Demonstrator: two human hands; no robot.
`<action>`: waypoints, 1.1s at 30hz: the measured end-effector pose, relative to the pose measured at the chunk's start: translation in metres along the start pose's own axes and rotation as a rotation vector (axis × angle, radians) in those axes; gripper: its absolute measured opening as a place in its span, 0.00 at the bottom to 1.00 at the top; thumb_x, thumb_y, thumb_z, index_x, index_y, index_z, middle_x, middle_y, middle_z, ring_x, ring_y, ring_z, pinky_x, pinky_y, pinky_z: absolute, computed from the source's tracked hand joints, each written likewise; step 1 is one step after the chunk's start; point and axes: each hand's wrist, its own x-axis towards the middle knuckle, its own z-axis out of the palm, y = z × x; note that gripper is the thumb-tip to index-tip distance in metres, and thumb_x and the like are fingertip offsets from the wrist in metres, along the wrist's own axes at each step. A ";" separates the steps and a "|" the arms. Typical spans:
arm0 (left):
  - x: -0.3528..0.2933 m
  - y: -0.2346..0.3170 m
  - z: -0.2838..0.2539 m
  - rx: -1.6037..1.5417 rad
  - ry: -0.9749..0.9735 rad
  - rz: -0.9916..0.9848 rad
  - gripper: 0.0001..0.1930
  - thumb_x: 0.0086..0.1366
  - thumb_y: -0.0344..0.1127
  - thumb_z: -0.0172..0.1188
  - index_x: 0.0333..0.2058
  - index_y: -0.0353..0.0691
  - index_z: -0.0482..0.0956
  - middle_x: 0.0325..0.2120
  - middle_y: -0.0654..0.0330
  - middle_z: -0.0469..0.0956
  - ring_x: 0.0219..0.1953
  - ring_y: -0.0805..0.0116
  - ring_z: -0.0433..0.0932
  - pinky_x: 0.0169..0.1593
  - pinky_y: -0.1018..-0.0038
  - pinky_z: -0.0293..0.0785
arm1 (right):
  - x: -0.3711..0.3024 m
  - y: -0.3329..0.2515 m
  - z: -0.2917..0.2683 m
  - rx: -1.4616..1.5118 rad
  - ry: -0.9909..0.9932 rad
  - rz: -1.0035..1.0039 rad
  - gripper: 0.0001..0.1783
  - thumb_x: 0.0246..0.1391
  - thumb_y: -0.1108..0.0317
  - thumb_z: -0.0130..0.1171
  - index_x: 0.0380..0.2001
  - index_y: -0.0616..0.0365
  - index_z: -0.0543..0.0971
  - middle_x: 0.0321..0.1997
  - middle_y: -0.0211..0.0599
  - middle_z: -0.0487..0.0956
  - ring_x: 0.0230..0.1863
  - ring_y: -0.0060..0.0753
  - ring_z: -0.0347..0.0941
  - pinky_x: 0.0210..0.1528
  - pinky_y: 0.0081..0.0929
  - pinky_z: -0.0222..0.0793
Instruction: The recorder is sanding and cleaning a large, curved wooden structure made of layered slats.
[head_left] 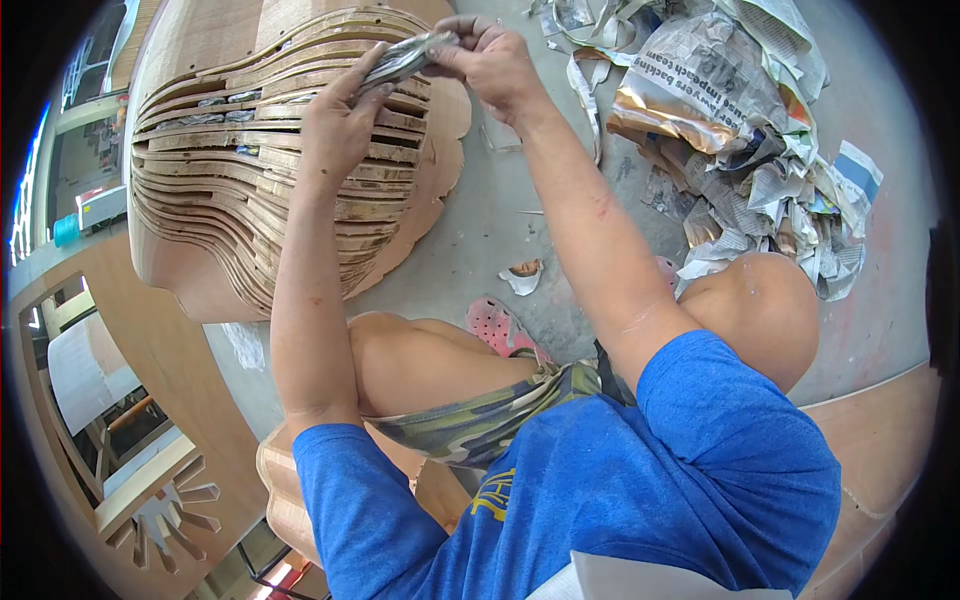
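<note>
Between my two hands is a folded wad of newspaper [403, 58], long and flattened. My left hand [345, 120] grips its near end between thumb and fingers. The far end is pinched by the fingertips of my right hand [490, 65]. Right beneath them lies a large curved wooden frame [220, 160] made of many bent strips with narrow slots between them. Grey paper pieces [215, 110] are tucked into some of the slots. My left forearm passes over the frame and hides part of it.
A big heap of torn, crumpled newspaper [720, 110] covers the floor at the right. A small paper scrap [522, 277] lies near my pink clog [500, 325]. More curved wooden parts [170, 370] stand at the left, and a wooden panel [870, 450] is at the lower right.
</note>
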 end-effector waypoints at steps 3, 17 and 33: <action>0.001 -0.003 0.001 0.074 0.045 0.049 0.22 0.59 0.29 0.62 0.53 0.51 0.77 0.37 0.58 0.81 0.34 0.70 0.79 0.41 0.75 0.74 | -0.009 0.014 -0.019 -0.340 -0.061 0.077 0.12 0.51 0.77 0.64 0.39 0.67 0.76 0.35 0.41 0.82 0.37 0.27 0.79 0.40 0.22 0.77; 0.007 0.010 0.001 0.439 0.190 -0.043 0.13 0.67 0.35 0.46 0.36 0.35 0.79 0.29 0.41 0.78 0.34 0.42 0.76 0.40 0.57 0.70 | -0.024 0.019 0.028 -0.780 -0.066 -0.220 0.16 0.51 0.74 0.59 0.46 0.56 0.80 0.36 0.44 0.83 0.34 0.24 0.78 0.39 0.24 0.72; -0.010 -0.007 0.019 -0.655 0.017 -0.129 0.10 0.72 0.32 0.45 0.40 0.32 0.74 0.33 0.64 0.76 0.37 0.78 0.73 0.43 0.80 0.71 | -0.055 0.007 0.049 -0.656 -0.075 -0.071 0.19 0.60 0.70 0.56 0.54 0.64 0.75 0.47 0.39 0.81 0.46 0.28 0.77 0.49 0.24 0.72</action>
